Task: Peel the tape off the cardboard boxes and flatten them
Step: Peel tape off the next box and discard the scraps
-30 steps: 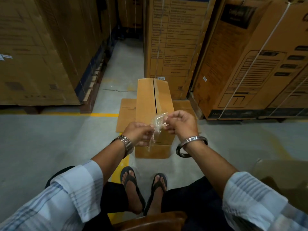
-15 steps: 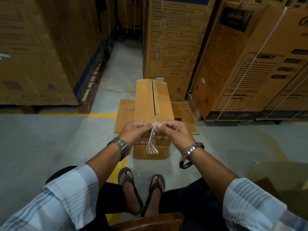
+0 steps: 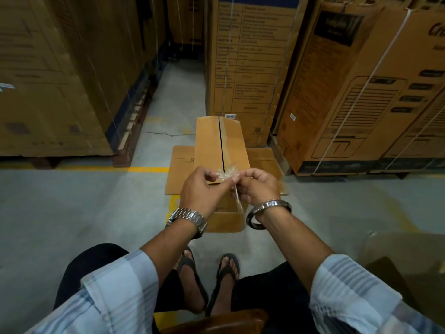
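Both hands were up over the long brown cardboard box [image 3: 218, 143] on the grey concrete floor [image 3: 72, 208]. My left hand [image 3: 201, 189] and right hand [image 3: 256, 186] were pinched shut on a crinkly wad of clear tape [image 3: 226, 174], with a thin glossy strip dangling down below it.

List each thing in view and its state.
Crumpled clear tape: off the box, pinched by both hands.
Left hand: closed on tape.
Right hand: closed on tape.
Long brown cardboard box: unflattened, top seam split.
Flat brown cardboard sheet: flattened, under box.
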`<state>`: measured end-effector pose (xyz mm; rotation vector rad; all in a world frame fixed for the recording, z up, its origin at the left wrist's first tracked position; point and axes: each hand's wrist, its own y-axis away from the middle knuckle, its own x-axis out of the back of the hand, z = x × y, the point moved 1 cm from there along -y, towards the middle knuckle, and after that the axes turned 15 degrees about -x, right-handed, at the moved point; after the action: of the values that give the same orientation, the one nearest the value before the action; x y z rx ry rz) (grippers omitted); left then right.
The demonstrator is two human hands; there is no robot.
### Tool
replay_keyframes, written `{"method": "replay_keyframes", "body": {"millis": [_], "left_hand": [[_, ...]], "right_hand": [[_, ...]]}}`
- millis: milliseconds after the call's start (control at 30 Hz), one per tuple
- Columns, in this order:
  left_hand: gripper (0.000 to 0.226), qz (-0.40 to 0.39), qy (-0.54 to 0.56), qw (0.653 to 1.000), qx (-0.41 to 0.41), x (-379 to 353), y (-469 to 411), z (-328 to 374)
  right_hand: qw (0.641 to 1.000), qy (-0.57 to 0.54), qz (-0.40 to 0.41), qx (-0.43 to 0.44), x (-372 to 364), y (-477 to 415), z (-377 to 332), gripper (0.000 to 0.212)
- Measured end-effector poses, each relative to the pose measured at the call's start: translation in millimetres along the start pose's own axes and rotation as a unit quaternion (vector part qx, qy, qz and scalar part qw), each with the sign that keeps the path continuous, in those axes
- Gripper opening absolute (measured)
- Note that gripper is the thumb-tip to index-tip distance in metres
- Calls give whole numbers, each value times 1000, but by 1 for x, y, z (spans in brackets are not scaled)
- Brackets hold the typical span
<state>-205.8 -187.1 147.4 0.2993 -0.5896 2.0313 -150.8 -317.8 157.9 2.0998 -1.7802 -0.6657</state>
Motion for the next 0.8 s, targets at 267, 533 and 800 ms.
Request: {"method": "replay_keyframes", "body": {"millis": [267,533,800], "left_hand": [[62,-136,63,986,-65,8,-15,-1],[3,-77,252,956,128,6,-22,1],[18,-146,243,958,49,-15,-25,18]], "right_hand": [[990,97,63,86,14,-3,0,10],[949,238,-52,201,16,6,1,28],[986,83,13,144,38,-5,-11,18]]}}
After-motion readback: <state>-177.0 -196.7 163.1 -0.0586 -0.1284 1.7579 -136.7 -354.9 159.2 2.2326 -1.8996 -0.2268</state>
